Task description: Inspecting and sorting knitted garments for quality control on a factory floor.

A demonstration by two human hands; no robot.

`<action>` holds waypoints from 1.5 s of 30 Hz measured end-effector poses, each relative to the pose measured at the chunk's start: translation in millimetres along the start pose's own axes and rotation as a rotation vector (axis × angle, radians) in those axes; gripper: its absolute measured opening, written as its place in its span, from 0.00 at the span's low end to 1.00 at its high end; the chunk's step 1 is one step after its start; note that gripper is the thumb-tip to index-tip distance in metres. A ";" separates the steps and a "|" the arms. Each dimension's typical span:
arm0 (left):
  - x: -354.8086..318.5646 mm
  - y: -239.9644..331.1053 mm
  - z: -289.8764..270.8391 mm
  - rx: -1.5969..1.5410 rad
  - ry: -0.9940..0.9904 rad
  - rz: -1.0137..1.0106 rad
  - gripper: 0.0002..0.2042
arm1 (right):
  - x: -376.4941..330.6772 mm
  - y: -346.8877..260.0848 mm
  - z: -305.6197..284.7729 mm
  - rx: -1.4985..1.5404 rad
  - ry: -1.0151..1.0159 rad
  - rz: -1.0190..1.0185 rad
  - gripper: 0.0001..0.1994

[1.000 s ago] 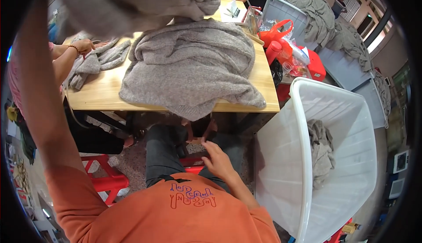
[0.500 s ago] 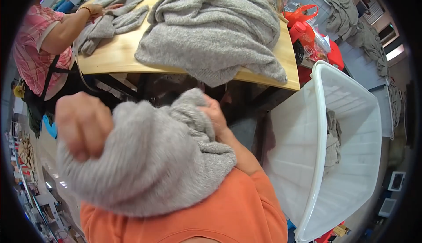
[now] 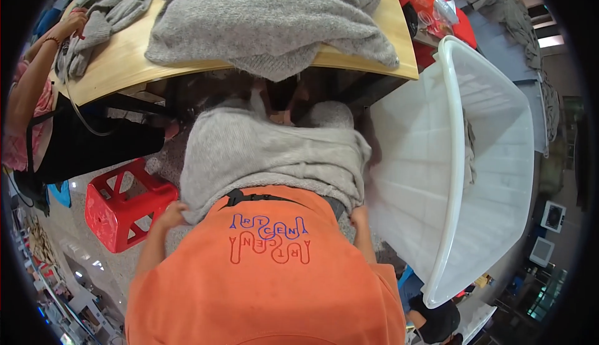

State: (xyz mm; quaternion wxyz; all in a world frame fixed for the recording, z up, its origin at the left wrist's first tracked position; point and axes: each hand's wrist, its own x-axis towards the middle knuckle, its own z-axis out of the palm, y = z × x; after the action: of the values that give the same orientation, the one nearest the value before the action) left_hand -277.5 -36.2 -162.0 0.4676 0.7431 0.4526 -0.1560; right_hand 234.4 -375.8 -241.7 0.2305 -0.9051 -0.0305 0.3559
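Observation:
A grey knitted garment (image 3: 268,148) lies spread over my lap, its ribbed edge running across my waist. My left hand (image 3: 176,212) is closed on the left corner of that edge. At the opposite corner my right hand (image 3: 358,216) grips the cloth beside my hip. Both hands are low and wide apart, and the fingertips are partly hidden by the fabric. Beyond my knees, a thick heap of grey knitwear (image 3: 262,26) rests on the wooden table (image 3: 125,73), with one point drooping over its front edge.
To my right stands a large white plastic bin (image 3: 449,176) with some grey cloth inside. A red stool (image 3: 128,204) is on the floor at my left. At the table's left end, a co-worker's hand (image 3: 72,25) is by another grey knit piece (image 3: 103,17).
The garment, bunched up in front of my chest before, has come down and been spread over my lap. Both hands have dropped and parted to its two corners. My view has tilted downward.

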 end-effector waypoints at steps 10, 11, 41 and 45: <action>38.9 145.0 -108.8 0.547 0.340 -0.054 0.09 | 69.6 -114.8 -45.7 0.084 0.526 -0.289 0.22; 48.8 163.6 -116.4 0.457 0.399 0.104 0.10 | 73.0 -127.5 -43.4 -0.020 0.477 -0.408 0.24; 35.4 231.4 -46.3 0.397 0.176 1.007 0.09 | -107.7 -360.3 61.3 0.145 -0.491 -1.052 0.30; 27.3 231.2 -48.0 0.355 0.083 0.862 0.10 | -100.6 -363.1 85.1 0.166 -0.690 -1.118 0.13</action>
State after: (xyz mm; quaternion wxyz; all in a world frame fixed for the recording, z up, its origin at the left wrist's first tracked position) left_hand -82.6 -17.1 -27.3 0.3368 0.9375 0.0871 0.0076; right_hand 142.9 -40.3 -73.4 0.4266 -0.5663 -0.5403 0.4532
